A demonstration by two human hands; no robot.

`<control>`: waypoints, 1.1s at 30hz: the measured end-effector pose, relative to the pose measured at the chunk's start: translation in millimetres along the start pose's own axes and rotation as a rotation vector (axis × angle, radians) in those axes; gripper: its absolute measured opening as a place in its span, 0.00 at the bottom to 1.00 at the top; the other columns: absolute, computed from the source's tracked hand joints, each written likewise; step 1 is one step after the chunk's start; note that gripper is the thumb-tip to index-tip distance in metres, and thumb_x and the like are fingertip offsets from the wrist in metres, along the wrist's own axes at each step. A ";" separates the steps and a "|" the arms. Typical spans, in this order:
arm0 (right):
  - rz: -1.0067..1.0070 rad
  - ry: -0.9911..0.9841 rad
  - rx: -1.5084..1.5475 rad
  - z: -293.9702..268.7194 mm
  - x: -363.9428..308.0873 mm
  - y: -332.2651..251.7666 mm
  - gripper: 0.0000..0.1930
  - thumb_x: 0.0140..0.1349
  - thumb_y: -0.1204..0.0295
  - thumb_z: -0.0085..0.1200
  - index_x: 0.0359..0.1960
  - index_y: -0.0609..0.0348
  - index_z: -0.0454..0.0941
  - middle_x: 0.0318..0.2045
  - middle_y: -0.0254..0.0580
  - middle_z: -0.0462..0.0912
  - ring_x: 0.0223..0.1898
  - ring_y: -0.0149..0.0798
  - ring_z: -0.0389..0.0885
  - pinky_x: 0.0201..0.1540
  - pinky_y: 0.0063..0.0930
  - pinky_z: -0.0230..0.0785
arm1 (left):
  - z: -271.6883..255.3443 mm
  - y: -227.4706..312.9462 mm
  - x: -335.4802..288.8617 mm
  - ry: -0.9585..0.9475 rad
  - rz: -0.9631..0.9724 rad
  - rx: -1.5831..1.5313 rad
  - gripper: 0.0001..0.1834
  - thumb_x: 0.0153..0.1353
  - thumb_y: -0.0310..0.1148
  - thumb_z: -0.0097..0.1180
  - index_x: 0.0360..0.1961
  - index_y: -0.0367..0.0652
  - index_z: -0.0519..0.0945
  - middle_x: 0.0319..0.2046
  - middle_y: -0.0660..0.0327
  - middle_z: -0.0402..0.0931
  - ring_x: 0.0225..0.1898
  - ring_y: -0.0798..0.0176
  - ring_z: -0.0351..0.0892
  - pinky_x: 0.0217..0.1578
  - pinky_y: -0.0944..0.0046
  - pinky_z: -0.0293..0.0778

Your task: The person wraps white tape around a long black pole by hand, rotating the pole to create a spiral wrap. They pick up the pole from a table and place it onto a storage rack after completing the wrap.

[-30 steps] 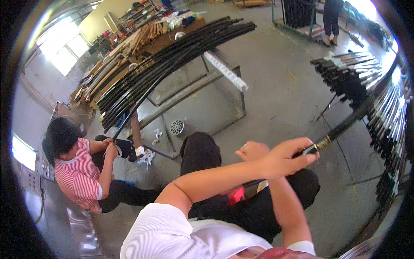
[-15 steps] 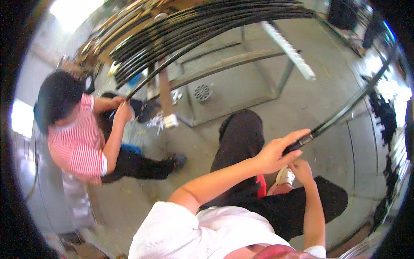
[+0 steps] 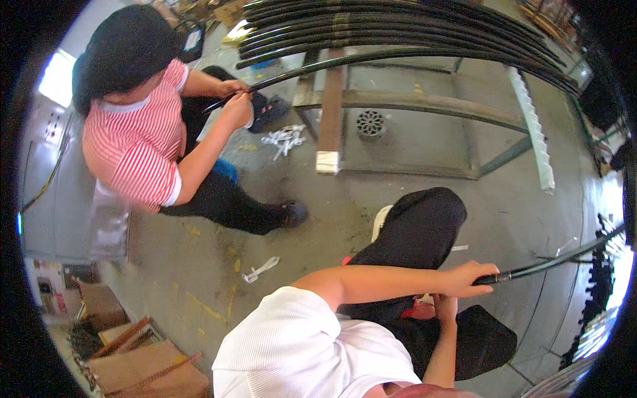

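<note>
My left hand [image 3: 468, 279] is closed around the near end of a long, slim black pole [image 3: 543, 266], its thumb and fingers wrapped on the shaft. From there the pole slants up to the right rim of the view. My right hand [image 3: 446, 308] is just below the left wrist, over my lap; the left hand and wrist cover its fingers, so I cannot see what they do. Across from me at the left, a person [image 3: 136, 149] in a red-striped shirt holds the end of another black pole [image 3: 292, 77] with both hands.
Several black poles [image 3: 398, 30] lie on a metal frame rack [image 3: 411, 171]. A white notched bar [image 3: 534, 132] hangs off its right side. White strips [image 3: 285, 139] and a round grille [image 3: 370, 124] are on the floor. Cardboard boxes [image 3: 146, 371] stand at lower left.
The view has swung left, so the rack and the other person appear farther right. My left hand still grips the pole, now lower in view. My right hand has slipped under the left wrist.
</note>
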State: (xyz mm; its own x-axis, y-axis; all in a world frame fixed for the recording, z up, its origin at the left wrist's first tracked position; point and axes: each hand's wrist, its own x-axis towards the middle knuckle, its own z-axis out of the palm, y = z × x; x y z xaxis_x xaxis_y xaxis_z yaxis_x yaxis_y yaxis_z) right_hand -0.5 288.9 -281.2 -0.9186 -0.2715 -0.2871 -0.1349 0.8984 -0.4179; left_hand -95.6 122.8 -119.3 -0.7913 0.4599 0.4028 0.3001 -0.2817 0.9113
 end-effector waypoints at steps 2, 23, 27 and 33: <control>-0.026 -0.052 -0.053 49.1 -5.1 33.9 0.18 0.62 0.64 0.45 0.49 0.63 0.69 0.41 0.50 0.79 0.42 0.51 0.77 0.48 0.42 0.65 | 1.9 1.2 -0.4 -0.083 -0.072 -0.030 0.15 0.56 0.34 0.55 0.42 0.40 0.69 0.25 0.50 0.72 0.29 0.45 0.74 0.30 0.54 0.67; 0.123 0.321 1.312 -156.3 13.7 -67.2 0.14 0.60 0.66 0.49 0.43 0.60 0.73 0.34 0.41 0.79 0.36 0.34 0.76 0.35 0.27 0.67 | 16.5 32.8 22.8 -0.159 -0.038 0.228 0.21 0.57 0.32 0.56 0.51 0.39 0.69 0.46 0.52 0.73 0.46 0.55 0.75 0.47 0.61 0.70; 0.295 0.458 1.223 -203.8 -4.9 -73.8 0.10 0.54 0.75 0.48 0.38 0.62 0.74 0.29 0.35 0.77 0.31 0.28 0.74 0.32 0.21 0.65 | 17.2 65.5 27.9 0.006 -0.158 0.010 0.26 0.56 0.27 0.58 0.56 0.42 0.66 0.50 0.61 0.68 0.48 0.66 0.69 0.48 0.65 0.67; -0.073 0.567 1.363 -262.6 -32.0 -101.0 0.24 0.52 0.78 0.47 0.54 0.60 0.68 0.37 0.37 0.76 0.34 0.28 0.73 0.34 0.18 0.66 | -0.5 96.4 61.6 0.024 0.112 0.466 0.17 0.55 0.23 0.53 0.48 0.40 0.74 0.44 0.60 0.73 0.49 0.63 0.70 0.51 0.64 0.65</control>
State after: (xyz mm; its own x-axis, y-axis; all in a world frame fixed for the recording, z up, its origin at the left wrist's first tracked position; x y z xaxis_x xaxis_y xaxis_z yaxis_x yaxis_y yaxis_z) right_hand -55.0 297.5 -3.4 -0.9878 0.1554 0.0030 -0.0358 -0.2085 -0.9774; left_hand -115.6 123.6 -6.7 -0.7510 0.4272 0.5035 0.5868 0.0820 0.8056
